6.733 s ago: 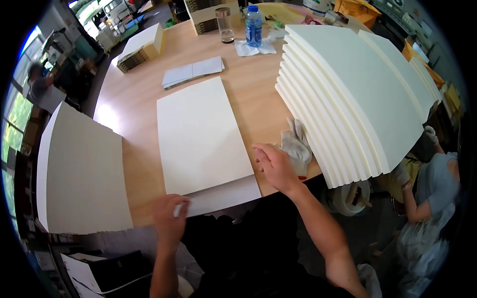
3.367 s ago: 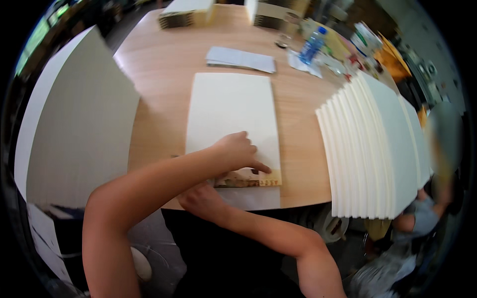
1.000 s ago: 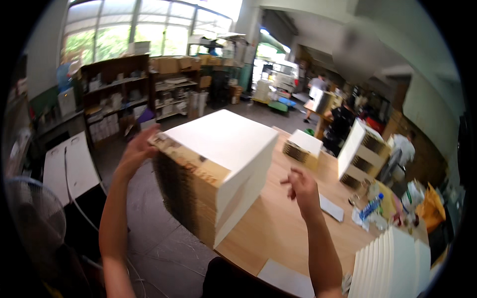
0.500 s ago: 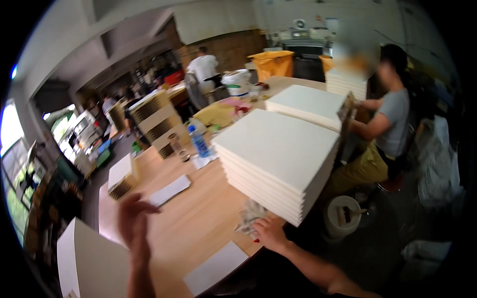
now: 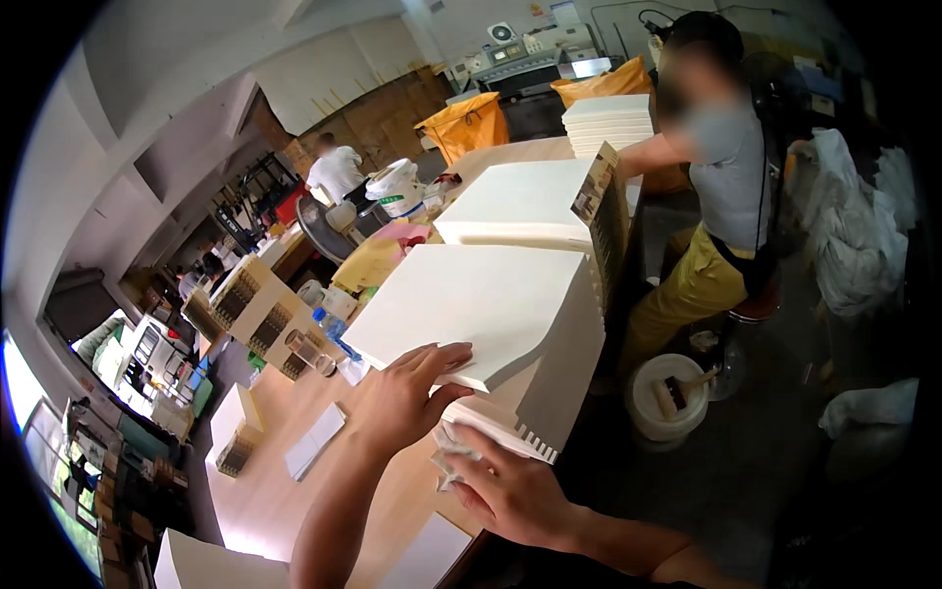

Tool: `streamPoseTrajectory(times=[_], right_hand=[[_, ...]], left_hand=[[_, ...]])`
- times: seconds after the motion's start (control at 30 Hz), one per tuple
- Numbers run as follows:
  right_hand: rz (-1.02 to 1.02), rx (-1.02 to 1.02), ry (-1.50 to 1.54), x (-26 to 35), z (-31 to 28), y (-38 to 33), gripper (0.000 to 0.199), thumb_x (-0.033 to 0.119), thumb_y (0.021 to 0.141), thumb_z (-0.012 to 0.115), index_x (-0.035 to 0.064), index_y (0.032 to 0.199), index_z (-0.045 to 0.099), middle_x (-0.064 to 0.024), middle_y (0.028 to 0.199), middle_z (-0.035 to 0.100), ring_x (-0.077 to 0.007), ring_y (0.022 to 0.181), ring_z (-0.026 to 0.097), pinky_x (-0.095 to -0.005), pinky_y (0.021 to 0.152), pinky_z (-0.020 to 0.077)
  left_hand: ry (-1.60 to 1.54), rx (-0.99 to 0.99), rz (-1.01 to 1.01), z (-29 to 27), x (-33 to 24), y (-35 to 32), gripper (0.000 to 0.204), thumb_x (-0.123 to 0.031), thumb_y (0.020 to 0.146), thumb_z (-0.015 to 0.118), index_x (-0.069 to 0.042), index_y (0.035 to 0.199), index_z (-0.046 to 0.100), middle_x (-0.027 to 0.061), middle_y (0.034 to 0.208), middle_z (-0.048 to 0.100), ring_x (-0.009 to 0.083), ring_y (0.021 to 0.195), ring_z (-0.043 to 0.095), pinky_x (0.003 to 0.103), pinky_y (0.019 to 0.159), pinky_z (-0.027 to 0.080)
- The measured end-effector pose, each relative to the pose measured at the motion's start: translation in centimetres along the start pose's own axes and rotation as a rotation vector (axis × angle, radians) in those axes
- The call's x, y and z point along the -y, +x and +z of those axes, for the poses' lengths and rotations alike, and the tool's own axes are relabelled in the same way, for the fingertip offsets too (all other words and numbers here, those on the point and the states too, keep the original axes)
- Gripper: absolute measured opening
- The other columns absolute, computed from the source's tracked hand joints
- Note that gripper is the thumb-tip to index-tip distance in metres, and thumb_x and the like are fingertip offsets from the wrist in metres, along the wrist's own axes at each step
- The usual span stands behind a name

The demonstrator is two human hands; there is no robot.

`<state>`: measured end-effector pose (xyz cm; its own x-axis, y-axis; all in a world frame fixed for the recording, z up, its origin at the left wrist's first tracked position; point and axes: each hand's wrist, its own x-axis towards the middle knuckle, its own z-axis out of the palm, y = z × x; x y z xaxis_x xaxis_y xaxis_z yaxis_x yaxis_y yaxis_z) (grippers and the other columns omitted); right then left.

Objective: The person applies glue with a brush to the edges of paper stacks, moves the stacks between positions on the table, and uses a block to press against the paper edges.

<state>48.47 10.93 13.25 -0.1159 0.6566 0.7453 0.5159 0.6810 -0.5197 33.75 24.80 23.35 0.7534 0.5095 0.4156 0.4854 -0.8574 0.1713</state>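
Note:
A tall stack of white book blocks point(image 5: 579, 383) stands at the table's near right edge. My left hand point(image 5: 417, 393) is closed on the near edge of the top book block point(image 5: 471, 299), fingers on its upper face and thumb by the corner. That corner sits raised above the blocks below. Just below it, my right hand point(image 5: 510, 491) is closed round a crumpled whitish rag point(image 5: 451, 454) beside the stack's near side. Part of the rag is hidden by the fingers.
Behind lies another white stack point(image 5: 520, 196) with a patterned board point(image 5: 603, 211) upright at its side. A co-worker point(image 5: 721, 167) sits at the right. On the floor stands a white bucket point(image 5: 667, 432) with a brush. A water bottle point(image 5: 334, 329) and white sheets point(image 5: 316, 442) are on the table.
My left hand has moved right from above the table onto the top block, whose near corner is now raised. My right hand with the rag has come against the stack. The view has turned.

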Motion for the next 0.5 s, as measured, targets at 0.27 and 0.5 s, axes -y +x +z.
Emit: streamPoseTrajectory(times=[0.27,0.5], right_hand=[[0.122,0.206,-0.401,0.1,-2.8,1.0,0.077,0.042,0.09,0.081,-0.0044,0.145,0.053,-0.0422,0.15,0.046,-0.0277,0.069,0.077,-0.032,0.058,0.0603],[0.075,0.189,-0.508,0.2,-2.4,1.2,0.081,0.047,0.089,0.081,-0.0089,0.142,0.055,-0.0375,0.148,0.049,-0.0289,0.07,0.076,-0.0325,0.053,0.0594]], left_hand=[[0.181,-0.149,0.053,1.7,-0.7,-0.2,0.054,-0.007,0.081,0.082,-0.007,0.131,0.063,0.0131,0.125,0.075,0.0366,0.114,0.072,0.046,0.095,0.058],[-0.041,-0.416,-0.148,2.2,-0.2,0.7,0.04,0.002,0.069,0.087,-0.006,0.102,0.067,0.0134,0.125,0.069,0.0374,0.115,0.068,0.045,0.094,0.057]])
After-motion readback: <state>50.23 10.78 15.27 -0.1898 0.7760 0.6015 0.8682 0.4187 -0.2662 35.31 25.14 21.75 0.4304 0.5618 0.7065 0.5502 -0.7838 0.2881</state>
